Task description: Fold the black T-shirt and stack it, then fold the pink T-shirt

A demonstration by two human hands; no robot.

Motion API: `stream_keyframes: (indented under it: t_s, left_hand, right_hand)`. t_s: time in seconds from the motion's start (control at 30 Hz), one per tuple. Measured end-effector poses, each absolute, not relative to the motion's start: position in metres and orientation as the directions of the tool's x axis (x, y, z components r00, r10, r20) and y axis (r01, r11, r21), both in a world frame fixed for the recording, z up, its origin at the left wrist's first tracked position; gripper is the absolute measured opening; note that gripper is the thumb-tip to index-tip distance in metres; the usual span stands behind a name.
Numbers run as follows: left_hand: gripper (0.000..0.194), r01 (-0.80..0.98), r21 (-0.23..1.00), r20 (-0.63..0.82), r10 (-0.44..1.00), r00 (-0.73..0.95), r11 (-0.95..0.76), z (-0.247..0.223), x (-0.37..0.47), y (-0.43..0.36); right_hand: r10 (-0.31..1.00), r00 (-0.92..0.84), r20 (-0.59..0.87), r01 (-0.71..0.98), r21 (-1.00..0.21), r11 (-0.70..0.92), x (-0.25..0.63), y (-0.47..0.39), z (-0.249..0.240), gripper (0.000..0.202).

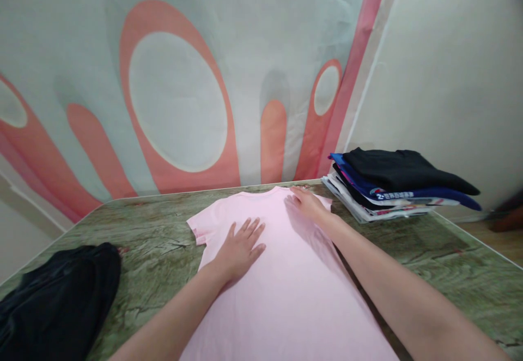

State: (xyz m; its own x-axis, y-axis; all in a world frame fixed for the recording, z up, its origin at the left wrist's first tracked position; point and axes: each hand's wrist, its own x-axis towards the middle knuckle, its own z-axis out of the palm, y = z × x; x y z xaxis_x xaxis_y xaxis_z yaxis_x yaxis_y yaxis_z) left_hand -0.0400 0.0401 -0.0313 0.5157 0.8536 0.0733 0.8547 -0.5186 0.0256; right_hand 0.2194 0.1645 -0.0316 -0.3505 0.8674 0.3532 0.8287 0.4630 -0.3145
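A pink short-sleeved T-shirt [281, 274] lies spread on the table, its neckline at the far end and its lower part running out of view towards me. My left hand [242, 249] rests flat on the shirt's left upper part, fingers apart. Near the right shoulder of the shirt, my right hand [308, 203] touches the fabric with its fingers stretched out, and it partly covers the right sleeve. Light creases and shadow show in the cloth below my right wrist.
A stack of folded clothes [400, 184], black on top with blue and white below, stands at the table's back right. A dark heap of cloth [61, 301] lies at the left. The wood-patterned table [155, 236] meets a printed wall [245, 78] behind.
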Motion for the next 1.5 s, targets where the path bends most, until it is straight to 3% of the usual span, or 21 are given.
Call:
stream_keyframes:
  t_s: [0.27,0.4,0.57,0.93,1.13,1.33,1.5]
  left_hand:
    - [0.055,0.855,0.001,0.111,0.849,0.516,-0.519,-0.041,-0.043,0.047]
    - [0.056,0.852,0.022,0.117,0.848,0.517,-0.523,-0.04,-0.043,0.046]
    - [0.056,0.857,0.028,0.099,0.855,0.51,-0.514,-0.036,-0.043,0.045]
    - [0.056,0.891,-0.025,0.077,0.888,0.453,-0.453,-0.033,-0.08,0.02]
    - [0.06,0.916,-0.003,0.062,0.914,0.4,-0.401,-0.03,-0.073,-0.001]
    - [0.065,0.795,0.035,0.073,0.795,0.602,-0.606,-0.026,-0.026,-0.026]
    - [0.058,0.774,0.05,0.028,0.776,0.63,-0.631,-0.025,-0.03,-0.024]
  right_hand:
    - [0.689,-0.697,0.198,0.639,-0.263,0.723,0.168,0.034,-0.034,0.066]
    - [0.733,-0.666,0.134,0.699,-0.229,0.677,0.203,0.017,-0.038,0.061]
    - [0.81,-0.563,0.165,0.788,-0.19,0.586,0.241,0.021,-0.042,0.061]
    - [0.816,-0.555,0.16,0.8,-0.168,0.577,0.253,0.02,-0.047,0.062]
    - [0.869,-0.459,0.184,0.856,-0.17,0.488,0.254,0.013,-0.05,0.066]
    - [0.699,-0.69,0.188,0.655,-0.249,0.713,0.222,-0.018,-0.033,0.067]
    - [0.672,-0.727,0.141,0.623,-0.278,0.731,0.219,-0.02,-0.03,0.063]
